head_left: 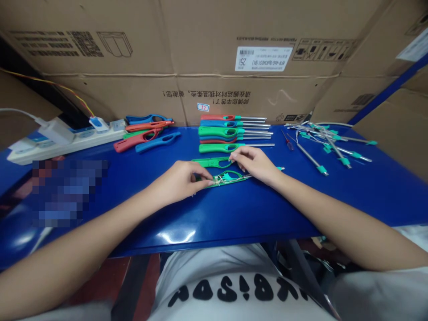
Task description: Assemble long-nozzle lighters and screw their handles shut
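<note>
Head: wired casing (230, 180) at left hand (182, 180)

"What's legible?"
"Upper centre-right, the cardboard (133, 89) bears a white label (264, 64): 25, upside down. Below it, inverted Chinese print (214, 94) includes 谢谢您."
"Bottom centre?"
"Inverted black letters (230, 292) on a shirt (214, 258), including B and S; the whole word's unclear."

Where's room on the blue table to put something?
Bare patches: between the open green handle and the front edge of the table; between the right forearm and metal tubes. Crowded around the left hand and right hand, and behind: power strip, loose handles, lighters.
</note>
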{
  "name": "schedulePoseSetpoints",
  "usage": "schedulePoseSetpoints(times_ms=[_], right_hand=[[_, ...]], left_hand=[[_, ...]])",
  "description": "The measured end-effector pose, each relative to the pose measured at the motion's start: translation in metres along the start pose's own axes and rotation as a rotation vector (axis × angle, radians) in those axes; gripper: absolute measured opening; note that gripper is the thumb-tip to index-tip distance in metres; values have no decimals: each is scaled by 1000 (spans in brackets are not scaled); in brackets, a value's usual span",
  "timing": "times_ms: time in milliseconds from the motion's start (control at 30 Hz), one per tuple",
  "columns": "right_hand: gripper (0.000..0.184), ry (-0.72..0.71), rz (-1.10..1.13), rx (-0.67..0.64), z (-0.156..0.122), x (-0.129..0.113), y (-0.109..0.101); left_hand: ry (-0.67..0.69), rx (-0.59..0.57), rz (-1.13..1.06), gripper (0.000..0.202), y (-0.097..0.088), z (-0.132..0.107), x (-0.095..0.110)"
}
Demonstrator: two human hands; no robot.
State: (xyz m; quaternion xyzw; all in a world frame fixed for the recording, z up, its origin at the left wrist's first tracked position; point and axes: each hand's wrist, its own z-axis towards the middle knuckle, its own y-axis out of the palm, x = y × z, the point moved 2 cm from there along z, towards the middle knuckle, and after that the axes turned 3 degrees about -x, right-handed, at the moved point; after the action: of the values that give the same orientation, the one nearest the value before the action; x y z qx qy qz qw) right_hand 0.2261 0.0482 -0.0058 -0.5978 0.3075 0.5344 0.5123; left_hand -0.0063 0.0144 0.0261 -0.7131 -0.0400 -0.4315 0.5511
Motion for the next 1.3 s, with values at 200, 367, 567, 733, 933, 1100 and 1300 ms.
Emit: schedulePoseSetpoints(times_ms=[200, 367, 567, 733, 933, 1100, 1300], right_hand=[[23, -273, -399, -93, -10, -9, 8], [27, -334, -535, -137, -14, -11, 13], [25, -324, -554, -135, -13, -10, 14], [27, -327, -552, -138, -13, -10, 14], [26, -321, -563, -140, -13, -9, 13], [26, -313, -565, -144, -13, -8, 13], [26, -326, -559, -151, -13, -7, 13]], left_hand=[[64, 5, 20, 21, 1, -2, 1], [99, -4, 83, 18, 1, -2, 4], [130, 24, 156, 15, 1, -2, 4], [144, 17, 186, 14, 2, -2, 6], [118, -18, 156, 16, 0, 0, 4], [107, -26, 149, 16, -1, 0, 4], [98, -38, 141, 17, -1, 1, 3]])
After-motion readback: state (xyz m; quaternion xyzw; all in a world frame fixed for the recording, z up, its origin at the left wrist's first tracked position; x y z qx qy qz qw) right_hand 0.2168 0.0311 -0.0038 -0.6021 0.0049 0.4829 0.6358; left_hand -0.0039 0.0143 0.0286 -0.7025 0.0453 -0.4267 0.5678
